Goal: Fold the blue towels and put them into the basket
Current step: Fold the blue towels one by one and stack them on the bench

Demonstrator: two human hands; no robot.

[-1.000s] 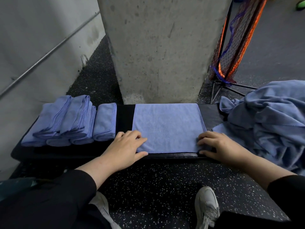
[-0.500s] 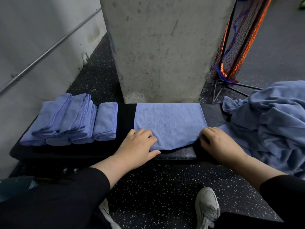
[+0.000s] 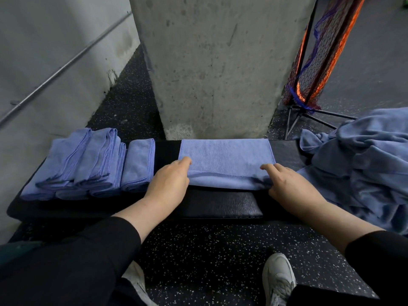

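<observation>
Setting: speckled black rubber floor (image 3: 198,257) is seen beneath a rough grey concrete pillar (image 3: 216,62); a long black padded worktop (image 3: 220,206) with a grained vinyl skin is set in front of it.
Towel in work: one soft blue terry towel (image 3: 227,160) is laid flat at the worktop's middle, its long axis running left to right, its near hemmed edge turned over toward the pillar.
Left hand (image 3: 170,184): the towel's near left corner is pinched by its grip.
Right hand (image 3: 287,184): the near right corner is pinched, the forefinger laid straight on the cloth.
Folded blue towels (image 3: 92,162): narrow folded bundles are lined side by side at the worktop's left end; the exact count cannot be told.
Loose heap of blue towels (image 3: 364,162): crumpled cloth is piled at the right.
Netting (image 3: 320,51): orange and blue mesh is hung on a black frame.
</observation>
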